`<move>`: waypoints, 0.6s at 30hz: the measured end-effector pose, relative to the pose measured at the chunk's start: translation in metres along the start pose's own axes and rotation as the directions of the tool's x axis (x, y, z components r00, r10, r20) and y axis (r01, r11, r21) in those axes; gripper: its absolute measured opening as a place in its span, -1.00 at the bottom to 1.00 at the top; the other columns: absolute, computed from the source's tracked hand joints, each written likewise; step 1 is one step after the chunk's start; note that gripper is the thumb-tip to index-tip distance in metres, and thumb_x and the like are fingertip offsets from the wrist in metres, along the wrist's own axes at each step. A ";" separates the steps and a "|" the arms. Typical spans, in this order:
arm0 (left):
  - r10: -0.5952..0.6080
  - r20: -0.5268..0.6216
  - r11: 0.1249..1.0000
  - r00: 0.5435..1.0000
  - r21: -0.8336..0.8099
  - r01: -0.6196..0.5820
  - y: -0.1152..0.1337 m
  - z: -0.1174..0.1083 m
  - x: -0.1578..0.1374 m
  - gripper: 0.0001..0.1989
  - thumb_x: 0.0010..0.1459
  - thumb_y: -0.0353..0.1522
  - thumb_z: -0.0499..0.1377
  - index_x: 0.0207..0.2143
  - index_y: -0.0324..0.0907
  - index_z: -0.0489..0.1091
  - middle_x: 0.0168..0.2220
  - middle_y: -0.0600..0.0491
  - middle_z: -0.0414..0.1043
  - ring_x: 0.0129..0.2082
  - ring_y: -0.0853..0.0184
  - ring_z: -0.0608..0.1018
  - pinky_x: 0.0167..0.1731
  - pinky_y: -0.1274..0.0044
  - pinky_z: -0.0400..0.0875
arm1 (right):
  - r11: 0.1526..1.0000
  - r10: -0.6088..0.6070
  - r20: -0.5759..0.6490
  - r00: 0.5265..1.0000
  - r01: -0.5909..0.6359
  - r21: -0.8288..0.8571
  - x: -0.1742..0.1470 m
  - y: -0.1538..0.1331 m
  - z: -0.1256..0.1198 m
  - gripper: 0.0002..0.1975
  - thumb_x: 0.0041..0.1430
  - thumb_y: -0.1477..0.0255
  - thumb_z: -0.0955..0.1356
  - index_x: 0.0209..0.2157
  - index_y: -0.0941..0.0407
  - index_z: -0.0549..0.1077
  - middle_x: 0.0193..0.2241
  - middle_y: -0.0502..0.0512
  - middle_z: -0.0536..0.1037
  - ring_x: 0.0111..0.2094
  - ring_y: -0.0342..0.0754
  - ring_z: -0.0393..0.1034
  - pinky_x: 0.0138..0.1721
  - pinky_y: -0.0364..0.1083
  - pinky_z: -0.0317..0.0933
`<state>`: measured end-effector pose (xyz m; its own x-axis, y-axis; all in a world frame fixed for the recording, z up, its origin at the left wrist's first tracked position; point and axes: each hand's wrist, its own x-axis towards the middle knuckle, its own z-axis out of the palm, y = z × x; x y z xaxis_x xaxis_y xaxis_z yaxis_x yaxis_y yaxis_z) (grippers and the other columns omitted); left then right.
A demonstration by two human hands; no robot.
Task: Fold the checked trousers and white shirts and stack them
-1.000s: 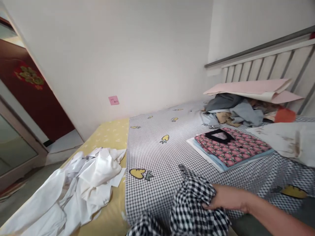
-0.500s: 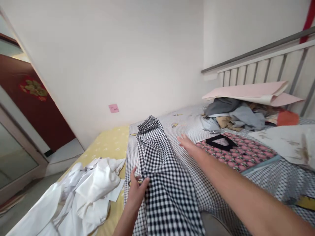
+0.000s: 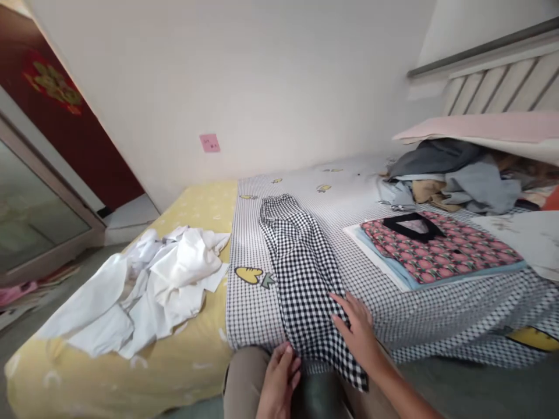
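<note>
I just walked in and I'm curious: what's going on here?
Someone is handling what look like black-and-white checked trousers, stretched lengthwise on a bed. The right hand rests spread at their right edge, while the left hand is at the near left corner; its grip is unclear. Rumpled white cloth lies to the left, a folded pink-patterned garment to the right, and beyond that a heap of clothes.
</note>
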<state>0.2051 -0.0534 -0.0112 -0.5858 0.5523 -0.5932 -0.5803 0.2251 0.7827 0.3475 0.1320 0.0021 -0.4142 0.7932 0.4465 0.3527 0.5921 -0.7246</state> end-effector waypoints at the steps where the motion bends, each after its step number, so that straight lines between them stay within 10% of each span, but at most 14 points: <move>1: -0.041 -0.001 0.999 0.999 0.030 0.041 -0.006 0.003 0.000 -0.38 -0.18 0.08 0.34 -0.16 -0.09 0.38 -0.05 -0.05 0.53 -0.05 0.19 0.58 -0.01 0.35 0.43 | 0.999 0.037 -0.005 0.999 -0.037 0.037 -0.007 0.000 -0.005 -0.57 0.24 0.17 0.26 0.07 -0.04 0.49 0.14 0.16 0.49 0.26 0.20 0.25 0.31 0.32 -0.01; 8: 0.027 0.000 0.997 1.000 0.078 -0.027 -0.019 0.012 0.013 -0.35 -0.14 -0.02 0.39 -0.07 -0.14 0.33 0.06 -0.12 0.45 0.11 0.15 0.45 0.15 0.34 0.30 | 0.873 0.410 0.018 0.912 -0.398 0.282 -0.032 -0.001 -0.036 -0.42 0.17 0.07 0.31 0.12 0.12 0.41 0.05 0.28 0.49 -0.02 0.13 0.43 0.08 0.13 0.32; 18: 0.031 0.315 0.993 0.948 -0.117 0.006 -0.008 0.022 -0.017 -0.47 -0.15 -0.17 0.42 -0.12 -0.24 0.51 -0.10 -0.17 0.62 -0.05 0.05 0.59 0.03 0.30 0.42 | 0.952 0.290 0.142 0.946 -0.300 0.054 -0.029 -0.015 -0.026 -0.33 0.11 0.09 0.34 0.21 0.07 0.29 0.24 0.29 0.36 0.24 0.25 0.25 0.24 0.25 0.12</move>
<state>0.2318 -0.0468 -0.0033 -0.3953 0.7840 -0.4786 -0.6463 0.1328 0.7514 0.3760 0.1044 0.0137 -0.4091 0.9021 0.1374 0.4152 0.3181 -0.8523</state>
